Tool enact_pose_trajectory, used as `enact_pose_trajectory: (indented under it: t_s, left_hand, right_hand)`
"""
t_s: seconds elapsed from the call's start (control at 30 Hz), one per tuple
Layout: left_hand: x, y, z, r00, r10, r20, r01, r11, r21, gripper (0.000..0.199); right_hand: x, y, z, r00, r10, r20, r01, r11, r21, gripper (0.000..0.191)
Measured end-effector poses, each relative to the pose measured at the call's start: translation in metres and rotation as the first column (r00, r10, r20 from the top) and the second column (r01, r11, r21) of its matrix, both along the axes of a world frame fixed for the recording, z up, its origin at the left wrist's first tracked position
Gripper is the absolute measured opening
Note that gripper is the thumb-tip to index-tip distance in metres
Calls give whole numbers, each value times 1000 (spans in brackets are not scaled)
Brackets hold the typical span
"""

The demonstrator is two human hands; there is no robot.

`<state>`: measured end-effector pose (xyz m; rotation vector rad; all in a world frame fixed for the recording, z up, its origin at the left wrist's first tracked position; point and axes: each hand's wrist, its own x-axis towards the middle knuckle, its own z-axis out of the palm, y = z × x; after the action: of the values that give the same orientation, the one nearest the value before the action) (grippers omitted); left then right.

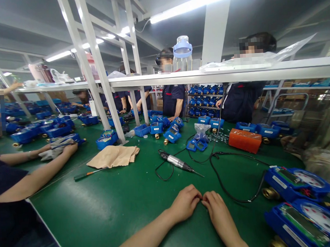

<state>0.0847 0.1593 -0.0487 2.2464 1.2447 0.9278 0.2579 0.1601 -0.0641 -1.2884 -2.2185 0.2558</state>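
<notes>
Both hands rest knuckle to knuckle on the green bench mat (108, 209), fingers curled under.

Left hand (185, 203) and right hand (218, 209) meet fingertip to fingertip, seemingly pinching something small; it is hidden, so cannot tell what. Electric screwdriver (176, 162) lies just beyond, within reach; blue meters (295, 182) at right, nearest one cropped.

An electric screwdriver (176, 162) is laid mid-table, a folded tan cloth (113, 156) to its left. An orange box (244, 140) is placed far right; blue meters (296, 183) are stacked near right.
</notes>
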Motion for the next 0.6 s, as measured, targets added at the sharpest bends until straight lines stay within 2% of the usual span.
enact_pose_trajectory:
  t_s: [0.6]
  left_hand:
    - [2,0,2,1000,-2,13,2,1000,-17,12]
  right_hand:
    - [1,-1,3,999,-28,16,28,999,20,14]
